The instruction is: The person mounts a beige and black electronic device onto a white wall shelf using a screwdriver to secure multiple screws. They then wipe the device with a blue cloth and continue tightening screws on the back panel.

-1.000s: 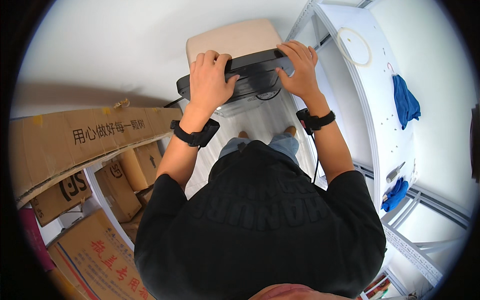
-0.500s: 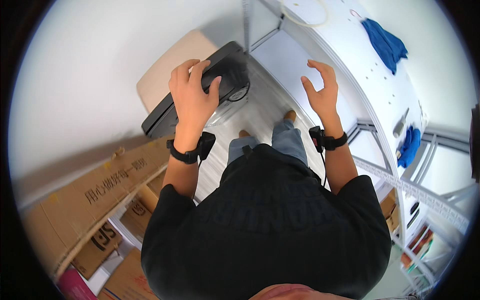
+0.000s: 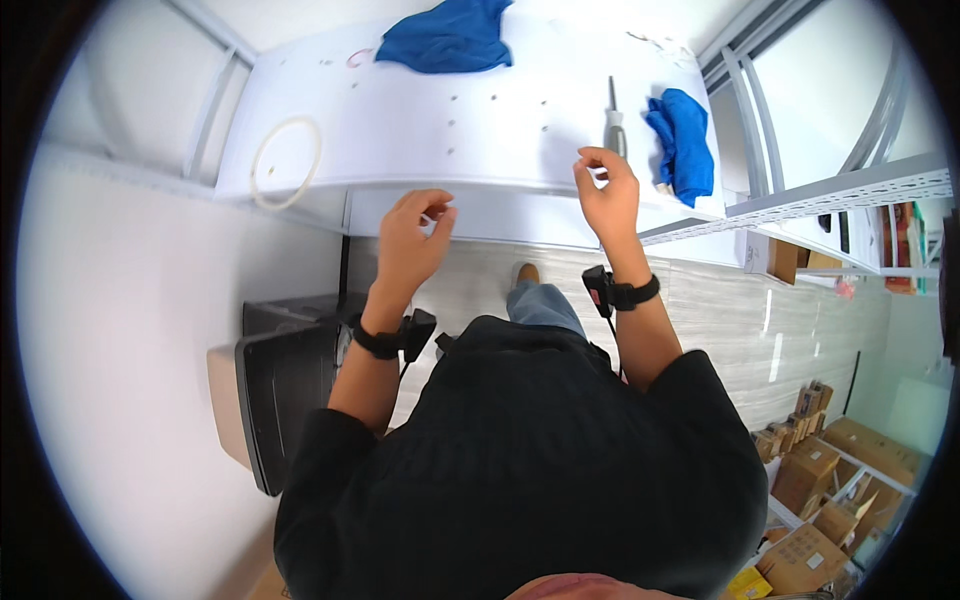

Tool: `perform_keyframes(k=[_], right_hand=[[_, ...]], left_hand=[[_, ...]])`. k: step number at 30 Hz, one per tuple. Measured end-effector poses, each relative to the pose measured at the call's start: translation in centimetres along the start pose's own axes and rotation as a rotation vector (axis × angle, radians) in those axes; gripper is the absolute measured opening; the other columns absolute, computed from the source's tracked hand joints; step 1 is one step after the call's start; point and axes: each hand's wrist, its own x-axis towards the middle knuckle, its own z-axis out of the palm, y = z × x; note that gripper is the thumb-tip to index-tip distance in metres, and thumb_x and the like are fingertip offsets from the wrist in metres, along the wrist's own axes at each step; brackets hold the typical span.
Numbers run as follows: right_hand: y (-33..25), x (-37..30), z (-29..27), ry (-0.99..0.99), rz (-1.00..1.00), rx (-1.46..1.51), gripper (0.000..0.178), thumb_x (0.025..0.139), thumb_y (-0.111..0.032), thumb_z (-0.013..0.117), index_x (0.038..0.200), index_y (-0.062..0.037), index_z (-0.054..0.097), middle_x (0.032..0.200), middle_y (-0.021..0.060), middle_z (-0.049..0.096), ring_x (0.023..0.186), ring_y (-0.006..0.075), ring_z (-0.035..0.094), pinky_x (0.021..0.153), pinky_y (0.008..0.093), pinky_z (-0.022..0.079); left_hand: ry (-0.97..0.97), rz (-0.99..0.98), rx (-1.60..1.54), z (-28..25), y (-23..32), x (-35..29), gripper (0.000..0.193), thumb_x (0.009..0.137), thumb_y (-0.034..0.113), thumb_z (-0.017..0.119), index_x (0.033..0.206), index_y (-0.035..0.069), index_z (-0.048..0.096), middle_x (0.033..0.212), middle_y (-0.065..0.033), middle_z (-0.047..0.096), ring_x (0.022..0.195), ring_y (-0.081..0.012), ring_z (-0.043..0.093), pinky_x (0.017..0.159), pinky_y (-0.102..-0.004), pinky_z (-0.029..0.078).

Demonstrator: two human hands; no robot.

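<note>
My left hand (image 3: 413, 238) hovers before the front edge of a white table (image 3: 380, 130), its fingers loosely curled, a gap to the thumb, nothing in it. My right hand (image 3: 609, 195) is at the same edge, thumb and forefinger apart, empty. Just beyond its fingertips lies a screwdriver (image 3: 616, 132) with a grey handle, shaft pointing away; I cannot tell whether they touch. To the right of it is a bunched blue cloth (image 3: 684, 145). Another blue cloth (image 3: 447, 40) lies at the table's far side. Several small specks dot the tabletop between them.
A thin pale ring (image 3: 317, 150) lies on the table's left part. Metal shelf frames (image 3: 840, 195) stand at the right. A black case (image 3: 290, 400) leans by the wall at the left. Cardboard boxes (image 3: 805, 478) fill shelves at the lower right.
My body has turned right, so the table now spans the view ahead and the black case sits at the left. Both hands have come to the table's front edge, fingers more curled.
</note>
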Motion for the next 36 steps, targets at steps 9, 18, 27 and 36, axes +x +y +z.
perform_keyframes(k=[9, 18, 27, 36], right_hand=[[8.9, 3.9, -3.1, -0.033, 0.147, -0.291, 0.044, 0.073, -0.016, 0.075, 0.111, -0.0026, 0.059, 0.107, 0.0197, 0.054, 0.099, 0.0368, 0.053, 0.085, 0.0422, 0.045], [8.5, 5.8, -1.7, -0.229, 0.369, -0.331, 0.065, 0.073, -0.025, 0.076, 0.126, -0.0011, 0.047, 0.111, 0.0214, 0.053, 0.096, 0.0378, 0.059, 0.077, 0.0428, 0.051], [10.9, 6.6, -1.6, -0.176, 0.45, -0.099, 0.055, 0.073, -0.017, 0.069, 0.123, -0.0034, 0.051, 0.102, 0.0184, 0.061, 0.086, 0.0329, 0.063, 0.075, 0.0398, 0.051], [7.7, 7.9, -2.0, -0.271, 0.365, 0.533, 0.041, 0.078, 0.001, 0.06, 0.119, -0.0031, 0.061, 0.087, 0.0058, 0.063, 0.072, 0.0099, 0.059, 0.061, 0.0218, 0.045]], left_hand=[[-0.112, -0.096, 0.206, 12.8, -0.1, 11.1, 0.021, 0.081, 0.011, 0.066, 0.101, 0.004, 0.065, 0.084, -0.0081, 0.067, 0.066, -0.0171, 0.062, 0.064, -0.0292, 0.049], [0.031, -0.099, 0.603, 13.1, -6.3, 16.6, 0.022, 0.076, 0.014, 0.071, 0.097, 0.008, 0.067, 0.089, -0.006, 0.066, 0.09, -0.0283, 0.058, 0.077, -0.0392, 0.047], [-0.036, -0.147, 0.669, 13.9, -7.1, 18.4, 0.011, 0.076, 0.016, 0.071, 0.086, 0.012, 0.071, 0.091, -0.005, 0.066, 0.092, -0.0266, 0.058, 0.08, -0.0412, 0.044], [0.082, -0.398, -0.159, 10.9, -5.2, 19.1, 0.01, 0.085, 0.012, 0.064, 0.088, 0.004, 0.066, 0.09, -0.0082, 0.068, 0.076, -0.0218, 0.065, 0.068, -0.0285, 0.05]])
